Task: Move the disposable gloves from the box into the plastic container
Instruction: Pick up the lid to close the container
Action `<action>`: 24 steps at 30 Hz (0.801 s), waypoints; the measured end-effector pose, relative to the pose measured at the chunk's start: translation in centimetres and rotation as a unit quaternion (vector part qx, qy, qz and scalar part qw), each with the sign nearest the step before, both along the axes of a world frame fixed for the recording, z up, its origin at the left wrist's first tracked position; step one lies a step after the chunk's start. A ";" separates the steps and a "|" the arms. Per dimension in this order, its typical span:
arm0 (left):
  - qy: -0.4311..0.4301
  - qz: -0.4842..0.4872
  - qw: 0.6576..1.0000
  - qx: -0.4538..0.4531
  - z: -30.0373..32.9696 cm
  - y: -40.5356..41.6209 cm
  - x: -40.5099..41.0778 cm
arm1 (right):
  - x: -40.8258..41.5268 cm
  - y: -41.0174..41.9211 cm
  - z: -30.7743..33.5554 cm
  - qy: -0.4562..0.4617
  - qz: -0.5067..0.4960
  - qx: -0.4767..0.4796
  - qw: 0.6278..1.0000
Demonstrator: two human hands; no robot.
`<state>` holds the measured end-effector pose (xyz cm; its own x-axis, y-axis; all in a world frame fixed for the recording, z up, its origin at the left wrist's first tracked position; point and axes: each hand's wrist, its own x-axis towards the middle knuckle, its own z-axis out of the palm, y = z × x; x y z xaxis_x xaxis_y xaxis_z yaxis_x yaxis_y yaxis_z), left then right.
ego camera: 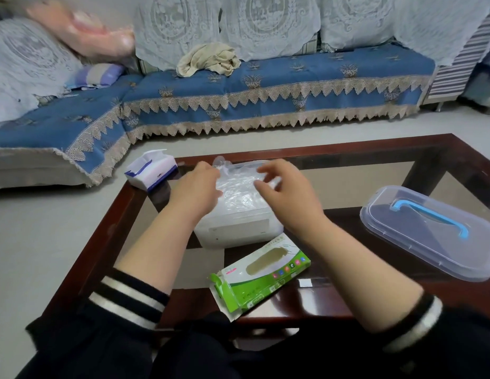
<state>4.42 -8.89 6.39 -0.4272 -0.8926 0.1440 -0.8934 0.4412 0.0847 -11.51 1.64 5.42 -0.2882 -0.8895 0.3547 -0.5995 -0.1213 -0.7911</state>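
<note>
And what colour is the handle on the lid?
Blue. The handle sits on the clear lid, seen in the head view.

Living room seen from above and in front. A worktop (265,149) of dark red-brown wood with a glass top stands on a pale grey floor (41,228). Beyond it, an L-shaped sofa (279,77) runs along the far side and turns the corner at left; it carries a blue cover (334,67) with a beige fringed lace edge. White lace cloths (265,20) drape its backrest. On the seat lie a crumpled beige cloth (208,60) and a blue-and-purple striped pillow (101,73). A grey-and-white striped cover (454,61) hangs over the arm at right. Lighting is soft and even.
</note>
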 end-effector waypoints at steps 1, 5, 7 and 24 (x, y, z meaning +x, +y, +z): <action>-0.028 -0.011 0.999 0.043 0.0 -0.3 -0.5 | 0.1 -1.9 0.5 0.077 0.010 0.051 0.996; -0.129 -0.009 0.975 0.180 -1.3 -3.1 -0.8 | 0.9 -8.3 -0.1 0.314 0.065 0.296 0.900; -0.133 -0.009 0.964 0.230 -2.1 -3.7 -0.9 | 0.9 -10.1 -1.7 0.369 0.109 0.391 0.836; 0.103 0.116 0.985 -0.071 -3.9 2.2 0.9 | -4.1 -3.1 -3.0 0.143 -0.110 0.083 0.980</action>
